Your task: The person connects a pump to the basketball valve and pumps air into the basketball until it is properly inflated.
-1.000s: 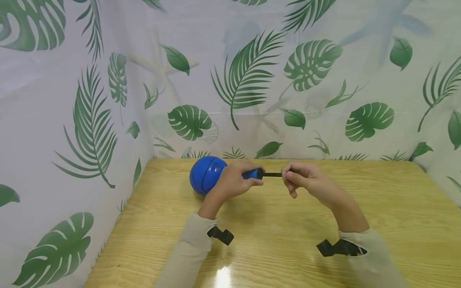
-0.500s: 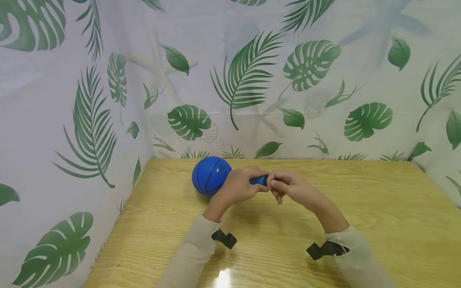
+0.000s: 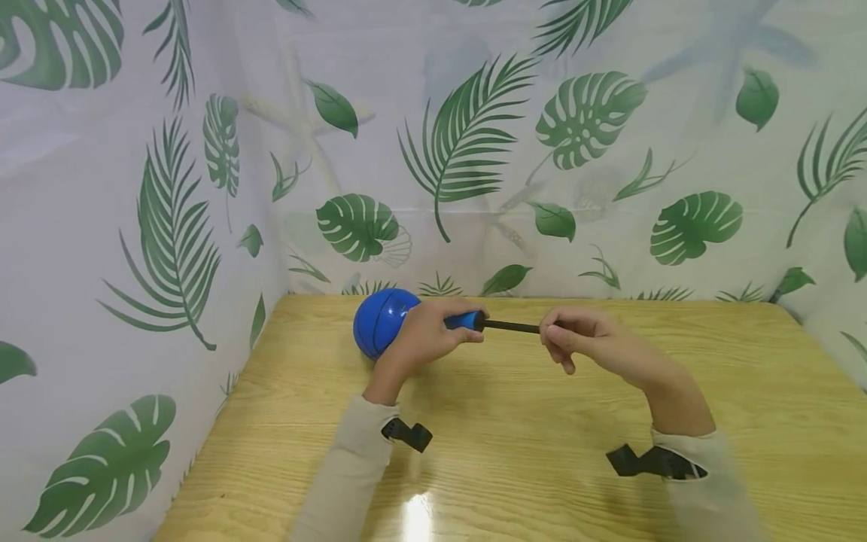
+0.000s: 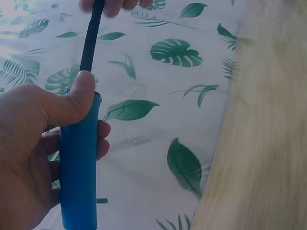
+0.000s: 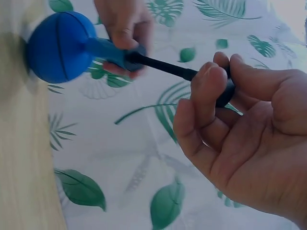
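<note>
My left hand [image 3: 430,331] grips the blue barrel of a small hand pump [image 4: 79,163], thumb near its dark collar. Out of the barrel runs a thin black rod [image 5: 165,67], drawn well out to the right. At the rod's end my right hand [image 3: 599,342] pinches the black knob [image 5: 225,93] between curled fingers and thumb. A blue basketball with dark seams [image 3: 379,324] rests on the table at the barrel's left end. In the right wrist view the barrel points straight into the ball [image 5: 62,48]; the needle end is hidden.
The wooden table [image 3: 528,452] has its back edge just behind the ball. White cloth with green leaf prints [image 3: 474,248] hangs behind and along the left side. Each forearm wears a beige sleeve [image 3: 345,467] and a black wrist camera [image 3: 409,435].
The right hand moved left until the rod was hidden against the barrel, then back right, drawing the rod out again. The ball and left hand shifted slightly right, then back left.
</note>
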Tool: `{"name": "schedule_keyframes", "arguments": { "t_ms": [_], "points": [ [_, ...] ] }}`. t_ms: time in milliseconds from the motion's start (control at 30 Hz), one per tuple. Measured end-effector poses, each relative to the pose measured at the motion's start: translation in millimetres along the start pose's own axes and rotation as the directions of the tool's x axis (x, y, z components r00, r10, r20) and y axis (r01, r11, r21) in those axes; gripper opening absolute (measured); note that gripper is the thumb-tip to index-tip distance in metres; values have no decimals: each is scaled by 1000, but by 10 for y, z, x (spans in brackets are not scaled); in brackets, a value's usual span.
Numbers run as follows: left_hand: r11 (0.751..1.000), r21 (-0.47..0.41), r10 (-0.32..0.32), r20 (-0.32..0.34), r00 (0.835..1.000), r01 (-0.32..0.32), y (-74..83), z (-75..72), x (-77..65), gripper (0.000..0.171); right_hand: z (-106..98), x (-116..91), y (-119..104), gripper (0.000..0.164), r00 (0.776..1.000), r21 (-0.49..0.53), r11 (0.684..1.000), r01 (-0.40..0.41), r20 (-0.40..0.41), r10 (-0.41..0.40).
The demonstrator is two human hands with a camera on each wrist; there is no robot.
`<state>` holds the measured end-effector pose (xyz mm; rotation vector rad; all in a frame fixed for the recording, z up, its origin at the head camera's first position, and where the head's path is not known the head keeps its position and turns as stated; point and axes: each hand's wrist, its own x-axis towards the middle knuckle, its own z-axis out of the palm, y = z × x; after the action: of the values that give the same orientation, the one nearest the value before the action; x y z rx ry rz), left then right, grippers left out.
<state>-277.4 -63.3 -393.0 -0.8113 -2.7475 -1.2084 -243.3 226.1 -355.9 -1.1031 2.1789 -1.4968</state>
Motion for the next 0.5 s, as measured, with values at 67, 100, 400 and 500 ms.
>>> {"name": "schedule_keyframes", "arguments": {
  "t_ms": [67,100,400,500],
  "points": [
    [1000,-12,-2,0,1000,2,-7,-35,1,39,-48,-43,-43,19,1000,-4,1000,25,0,-25],
    [1000,-12,3,0,1000,-3,-9,-47,4,39,-61,-59,-59,19,999,-7,999,34,-2,-34],
    [997,37,68,-6,998,-68,17,46,43,32,-3,12,-7,20,997,-28,998,50,-51,-51],
    [995,57,83,2,997,-83,47,110,46,33,50,65,57,20,998,-6,999,33,-55,-33]
  ]
}}
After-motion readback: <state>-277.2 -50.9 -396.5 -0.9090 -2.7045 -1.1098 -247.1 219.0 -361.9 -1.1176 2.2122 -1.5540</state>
